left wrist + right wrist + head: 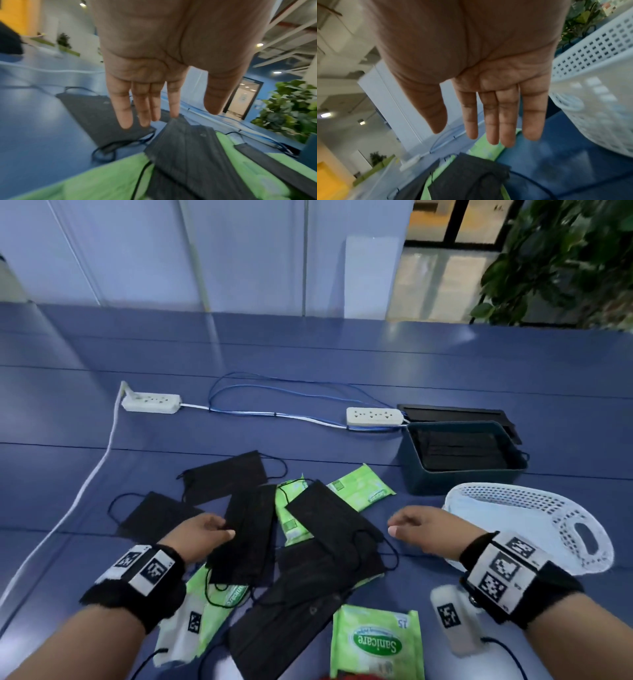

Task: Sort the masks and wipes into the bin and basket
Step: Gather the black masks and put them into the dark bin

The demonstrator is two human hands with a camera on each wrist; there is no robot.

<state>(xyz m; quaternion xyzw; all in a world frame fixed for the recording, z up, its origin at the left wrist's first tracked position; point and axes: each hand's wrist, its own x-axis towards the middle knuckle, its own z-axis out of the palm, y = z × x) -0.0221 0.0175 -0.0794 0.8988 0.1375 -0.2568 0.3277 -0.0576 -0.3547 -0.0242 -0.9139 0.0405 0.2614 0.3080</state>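
Several black masks lie scattered on the blue table, among them a mask right under my left hand. That hand's fingers are straight, and the index tip touches the mask's far edge. Green wipes packs lie between and under the masks. My right hand hovers flat and empty beside the pile, above another mask and a wipes pack. A dark teal bin holds black masks. The white perforated basket stands just right of my right hand.
Two white power strips joined by blue and white cables lie behind the pile. A black lid sits behind the bin. A leafy plant stands at the far right past the table edge.
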